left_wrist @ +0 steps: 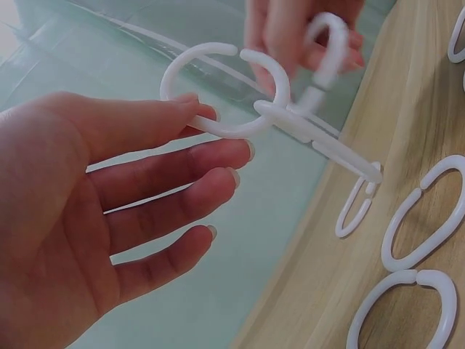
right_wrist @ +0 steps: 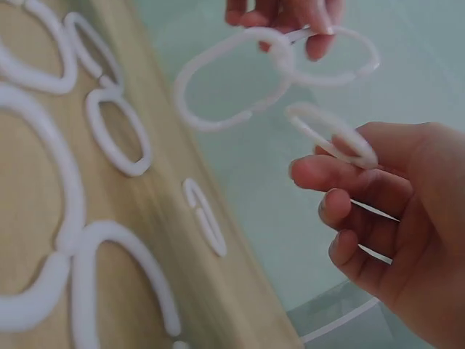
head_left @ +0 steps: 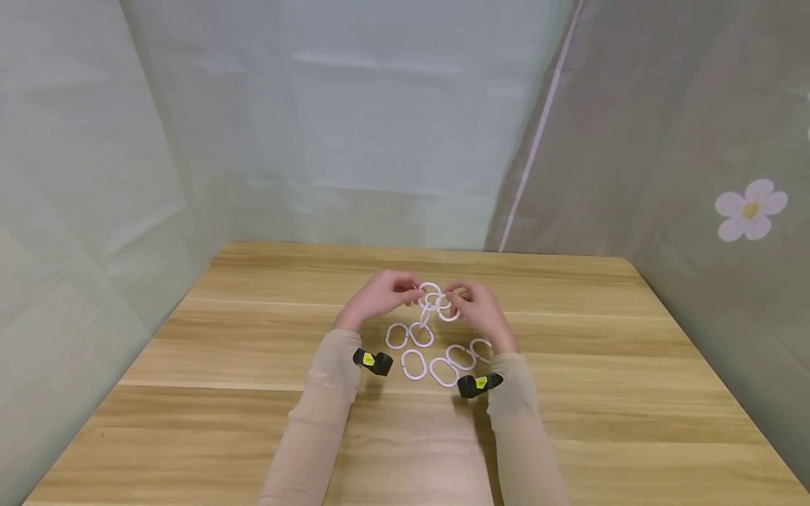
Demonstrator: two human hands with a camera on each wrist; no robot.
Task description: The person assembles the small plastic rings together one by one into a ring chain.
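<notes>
Head view, left hand, right hand, pinching linked rings

Loose rings blurred and cut by the right wrist view's edges, linked rings tiny from the head view

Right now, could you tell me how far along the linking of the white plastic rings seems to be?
Early to midway. A short chain of a few linked rings hangs between both hands above the table. The left hand pinches one open ring of it, while the right hand pinches another ring, apparently not yet hooked on. About six loose rings lie on the table, unlinked.
</notes>
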